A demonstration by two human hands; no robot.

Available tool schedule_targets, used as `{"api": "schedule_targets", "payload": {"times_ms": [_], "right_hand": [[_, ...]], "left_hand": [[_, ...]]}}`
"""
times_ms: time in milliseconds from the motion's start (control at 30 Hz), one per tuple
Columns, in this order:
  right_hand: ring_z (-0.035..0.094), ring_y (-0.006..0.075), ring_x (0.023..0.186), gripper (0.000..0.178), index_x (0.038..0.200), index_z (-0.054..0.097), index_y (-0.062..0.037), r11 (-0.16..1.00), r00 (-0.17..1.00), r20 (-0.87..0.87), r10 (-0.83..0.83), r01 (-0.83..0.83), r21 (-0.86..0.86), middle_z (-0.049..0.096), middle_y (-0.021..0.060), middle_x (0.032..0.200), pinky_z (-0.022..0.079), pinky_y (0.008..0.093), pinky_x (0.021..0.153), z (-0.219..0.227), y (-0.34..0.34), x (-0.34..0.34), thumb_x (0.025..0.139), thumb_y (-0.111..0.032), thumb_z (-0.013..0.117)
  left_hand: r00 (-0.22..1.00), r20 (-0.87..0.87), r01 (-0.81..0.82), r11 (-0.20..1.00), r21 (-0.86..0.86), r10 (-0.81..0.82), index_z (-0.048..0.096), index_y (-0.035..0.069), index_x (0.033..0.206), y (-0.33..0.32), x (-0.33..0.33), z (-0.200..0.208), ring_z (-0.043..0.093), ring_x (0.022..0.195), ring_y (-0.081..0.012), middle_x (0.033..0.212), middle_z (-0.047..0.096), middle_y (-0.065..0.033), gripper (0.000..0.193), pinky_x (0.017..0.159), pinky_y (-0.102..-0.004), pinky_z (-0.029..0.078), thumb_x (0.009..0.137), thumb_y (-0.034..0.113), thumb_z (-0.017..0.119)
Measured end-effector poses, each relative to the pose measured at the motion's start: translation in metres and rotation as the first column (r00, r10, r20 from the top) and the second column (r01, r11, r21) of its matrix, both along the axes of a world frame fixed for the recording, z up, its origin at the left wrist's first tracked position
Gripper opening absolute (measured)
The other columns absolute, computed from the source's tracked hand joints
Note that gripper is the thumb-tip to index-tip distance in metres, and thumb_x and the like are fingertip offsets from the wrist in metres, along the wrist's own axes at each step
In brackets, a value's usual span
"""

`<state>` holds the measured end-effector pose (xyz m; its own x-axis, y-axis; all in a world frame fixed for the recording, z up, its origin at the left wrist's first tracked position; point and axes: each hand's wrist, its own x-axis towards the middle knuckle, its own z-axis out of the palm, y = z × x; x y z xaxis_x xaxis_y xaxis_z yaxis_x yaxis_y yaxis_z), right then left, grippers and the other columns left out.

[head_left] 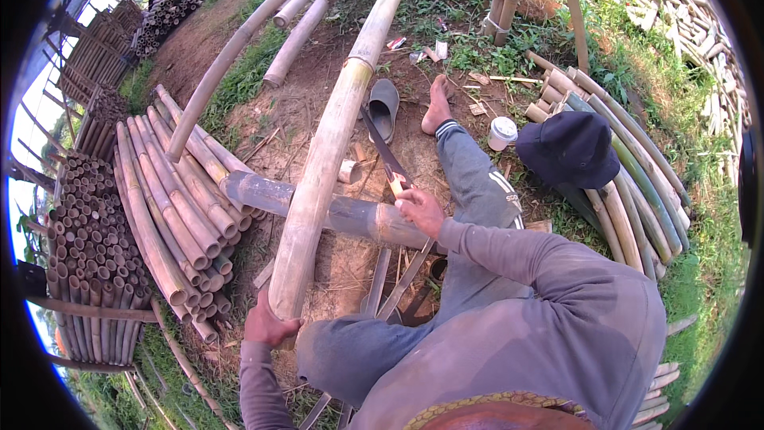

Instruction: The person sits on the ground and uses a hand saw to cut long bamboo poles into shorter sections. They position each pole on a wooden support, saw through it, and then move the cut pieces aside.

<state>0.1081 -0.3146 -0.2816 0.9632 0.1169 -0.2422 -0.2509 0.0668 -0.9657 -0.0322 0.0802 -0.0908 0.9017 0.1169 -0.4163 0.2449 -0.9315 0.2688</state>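
Observation:
A thick pale bamboo pole (320, 151) slants from the top middle down toward me, resting across a dark grey bamboo crosspiece (354, 217). My left hand (269, 322) is closed on the pole's near end, by my left knee. In my right hand (422, 212) is the pale wooden handle of a long dark blade (382, 147); I cannot tell whether it is a saw or a machete. The blade points away and to the left, right of the pole and apart from it. My right hand is just above the crosspiece, near my right leg.
Cut bamboo lies in piles at left (171, 199) and right (637, 183). A dark cap (567, 150) sits on the right pile, beside a white lidded cup (502, 134). An empty grey shoe (383, 110) stands ahead. My right foot (437, 105) is bare.

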Motion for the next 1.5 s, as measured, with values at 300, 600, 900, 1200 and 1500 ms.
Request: {"api": "schedule_targets", "payload": {"times_ms": [300,600,900,1200,1500], "right_hand": [[0.064,0.0318,0.122,0.096,0.146,0.052,-0.0052,0.723,0.959,-0.257,-0.117,0.26,0.64,0.066,0.0144,0.135,0.052,0.0532,0.106,0.09,0.117,0.187,0.078,-0.064,0.086],[0.068,0.0318,0.114,0.101,0.147,0.048,-0.0081,0.729,0.908,-0.377,0.185,0.131,0.672,0.068,0.0137,0.128,0.055,0.0564,0.102,0.125,0.259,-0.028,0.072,-0.058,0.093],[0.071,0.0276,0.106,0.061,0.131,0.064,0.0001,0.955,0.94,-0.203,0.275,-0.241,0.176,0.073,0.0187,0.114,0.057,0.0412,0.091,0.083,0.182,0.015,0.102,-0.053,0.064],[0.049,0.0392,0.142,0.096,0.158,0.044,-0.0121,0.832,0.974,-0.228,-0.015,0.139,0.538,0.049,0.0157,0.158,0.036,0.0638,0.12,0.048,0.135,0.283,0.085,-0.066,0.076],[0.051,0.0387,0.142,0.075,0.152,0.048,-0.0108,0.86,0.931,-0.318,0.18,0.008,0.51,0.053,0.0165,0.153,0.04,0.0644,0.117,0.064,0.228,0.165,0.091,-0.046,0.074]], "left_hand": [[0.935,-0.123,-0.254,0.869,0.426,0.333,0.044,0.007,0.146,0.073,-0.251,0.048,0.062,0.124,-0.0388,0.132,0.063,-0.0243,0.102,0.106,-0.0513,0.052,0.064,0.043,0.093],[0.392,0.084,0.154,0.025,-0.988,0.916,0.038,0.005,0.154,-0.02,-0.159,-0.071,0.05,0.138,-0.0387,0.149,0.05,-0.022,0.113,0.116,-0.0587,0.042,0.068,0.055,0.092],[0.057,0.039,0.429,0.011,-0.903,0.998,0.029,0.004,0.164,0.057,-0.189,-0.105,0.032,0.156,-0.0412,0.168,0.034,-0.0218,0.127,0.127,-0.0667,0.025,0.07,0.068,0.088],[0.059,-0.121,0.473,-0.134,-0.871,0.991,0.046,0.013,0.153,0.074,-0.133,-0.115,0.055,0.137,-0.0325,0.146,0.058,-0.0098,0.097,0.113,-0.063,0.047,0.073,0.045,0.09],[-0.377,-0.176,0.364,-0.029,-0.931,0.909,0.048,0.023,0.149,0.175,-0.199,-0.122,0.054,0.134,-0.031,0.145,0.058,-0.0053,0.092,0.106,-0.0654,0.042,0.075,0.067,0.08]]}}
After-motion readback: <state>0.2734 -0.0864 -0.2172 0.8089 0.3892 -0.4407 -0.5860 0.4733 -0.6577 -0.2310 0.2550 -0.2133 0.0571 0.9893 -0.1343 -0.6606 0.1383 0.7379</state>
